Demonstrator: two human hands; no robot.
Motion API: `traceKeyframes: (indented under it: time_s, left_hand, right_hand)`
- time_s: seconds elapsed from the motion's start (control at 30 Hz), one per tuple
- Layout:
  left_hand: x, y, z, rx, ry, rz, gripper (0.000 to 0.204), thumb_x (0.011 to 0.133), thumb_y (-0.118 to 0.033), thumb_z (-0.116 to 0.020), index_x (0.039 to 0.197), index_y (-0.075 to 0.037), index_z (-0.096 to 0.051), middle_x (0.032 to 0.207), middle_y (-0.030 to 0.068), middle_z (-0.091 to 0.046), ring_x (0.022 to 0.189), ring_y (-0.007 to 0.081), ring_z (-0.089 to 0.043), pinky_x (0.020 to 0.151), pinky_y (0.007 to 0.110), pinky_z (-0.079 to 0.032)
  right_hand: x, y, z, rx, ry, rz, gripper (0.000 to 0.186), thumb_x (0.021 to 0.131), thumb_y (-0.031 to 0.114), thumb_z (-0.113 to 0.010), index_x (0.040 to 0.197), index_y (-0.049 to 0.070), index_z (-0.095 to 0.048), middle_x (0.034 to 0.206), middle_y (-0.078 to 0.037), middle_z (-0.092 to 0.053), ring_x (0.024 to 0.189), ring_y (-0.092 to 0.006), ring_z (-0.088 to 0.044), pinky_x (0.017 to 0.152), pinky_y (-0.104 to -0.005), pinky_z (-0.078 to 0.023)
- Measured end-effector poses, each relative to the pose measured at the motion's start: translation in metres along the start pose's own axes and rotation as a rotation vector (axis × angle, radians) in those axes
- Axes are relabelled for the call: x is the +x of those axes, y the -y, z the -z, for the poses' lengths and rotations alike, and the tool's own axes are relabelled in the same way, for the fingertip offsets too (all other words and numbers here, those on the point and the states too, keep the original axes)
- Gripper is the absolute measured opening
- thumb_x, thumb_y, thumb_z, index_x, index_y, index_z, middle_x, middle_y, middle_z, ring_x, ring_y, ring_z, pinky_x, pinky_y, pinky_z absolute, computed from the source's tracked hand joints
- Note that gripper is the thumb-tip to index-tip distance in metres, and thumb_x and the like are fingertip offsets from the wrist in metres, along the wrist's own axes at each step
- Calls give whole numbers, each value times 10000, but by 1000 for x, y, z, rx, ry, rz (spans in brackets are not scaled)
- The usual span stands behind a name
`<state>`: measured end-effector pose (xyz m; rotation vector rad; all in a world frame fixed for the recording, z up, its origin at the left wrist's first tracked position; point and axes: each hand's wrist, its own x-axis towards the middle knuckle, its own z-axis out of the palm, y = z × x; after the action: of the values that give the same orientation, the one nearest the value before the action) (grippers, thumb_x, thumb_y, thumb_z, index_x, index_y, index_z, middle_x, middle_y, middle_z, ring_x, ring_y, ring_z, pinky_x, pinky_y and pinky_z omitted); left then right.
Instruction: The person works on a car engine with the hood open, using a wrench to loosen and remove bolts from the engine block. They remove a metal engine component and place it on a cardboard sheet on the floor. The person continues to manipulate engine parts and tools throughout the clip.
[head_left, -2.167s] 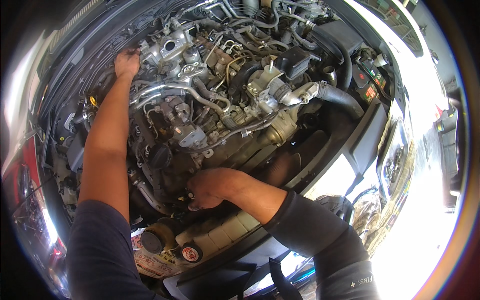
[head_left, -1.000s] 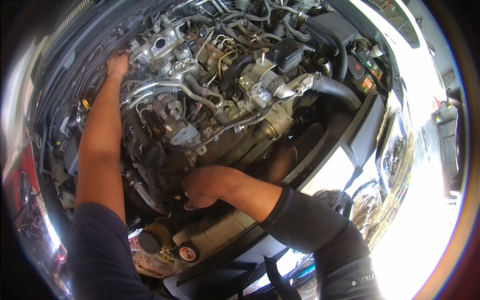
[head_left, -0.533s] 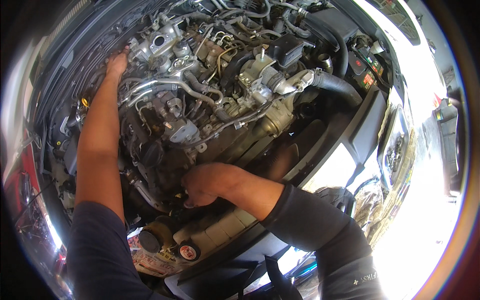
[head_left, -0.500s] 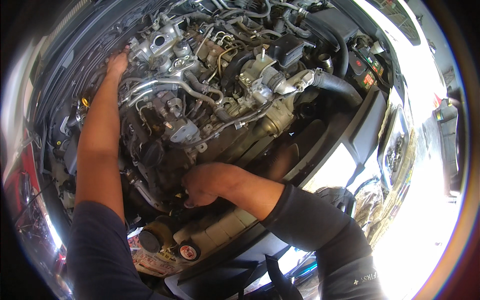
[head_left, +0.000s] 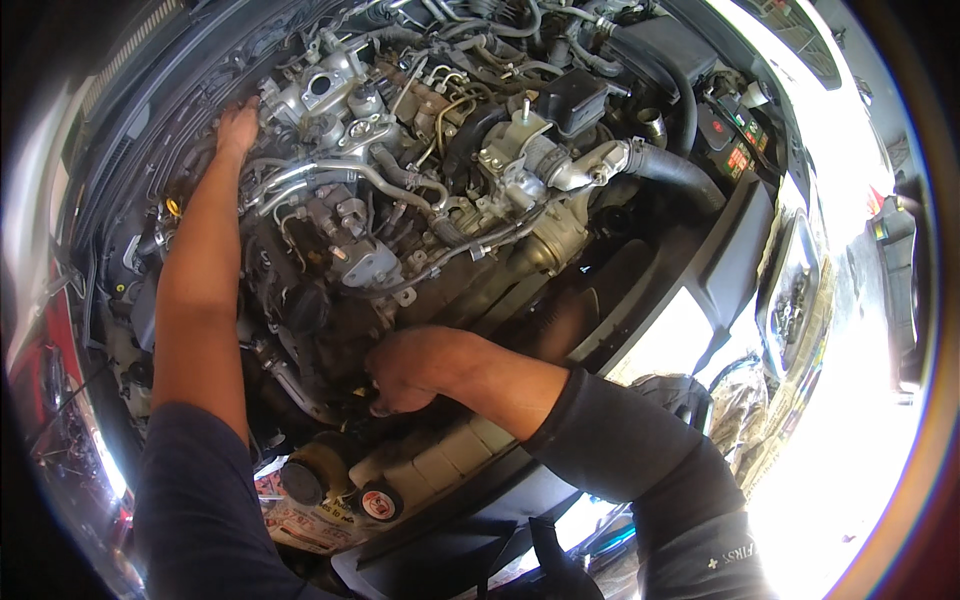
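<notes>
Both my arms reach into a car's engine bay. My left hand point(head_left: 238, 126) rests at the far left edge of the engine point(head_left: 365, 262), beside a silver metal housing point(head_left: 318, 88); its fingertips go out of sight behind that housing. Low at the engine's front, my right hand point(head_left: 405, 370) is bent down with its fingers curled into a dark gap. What it touches there is hidden in shadow. Just below it sit a black-capped reservoir point(head_left: 303, 482) and a round cap with a red and white label point(head_left: 380, 502).
A battery point(head_left: 728, 140) stands at the far right, near a thick grey hose point(head_left: 680, 172). Metal pipes point(head_left: 340, 168) cross the engine's top. The front panel point(head_left: 690, 320) and a headlight point(head_left: 790, 300) border the bay on the right, in bright glare.
Almost nothing differs. My left hand has shifted very slightly at the housing; my right hand stays in the same gap.
</notes>
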<state>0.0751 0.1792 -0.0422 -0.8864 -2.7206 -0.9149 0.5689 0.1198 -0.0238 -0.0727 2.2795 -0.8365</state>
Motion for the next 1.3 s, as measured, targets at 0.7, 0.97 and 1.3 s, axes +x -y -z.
traceKeyframes:
  time_s: [0.7,0.97,1.3]
  left_hand:
    - [80,94,-33,378,-13,51,710,1174,-542,-351,1483,9,-675,1566,337,-589,1464,521,-553,1251,557,-407]
    - [-110,-117,33,1,-233,-526,623,1196,-464,-428,1346,67,-718,1336,305,-730,1274,469,-683,1135,520,-486]
    - [-511,-540,5,-612,874,-1406,125,1110,-114,-581,1148,1,-609,1042,196,-667,933,385,-707,865,505,-572]
  right_hand:
    - [45,-7,-10,-83,8,156,544,997,502,-711,1380,124,-791,1463,-134,-739,1380,-351,-674,1166,-505,-514]
    - [106,-58,-64,331,-974,1159,182,1020,188,-665,928,141,-815,978,-121,-784,980,-333,-764,897,-461,-605]
    - [107,-66,-66,455,-1097,1157,247,1018,310,-685,982,120,-840,1007,-128,-804,970,-318,-777,883,-452,-615]
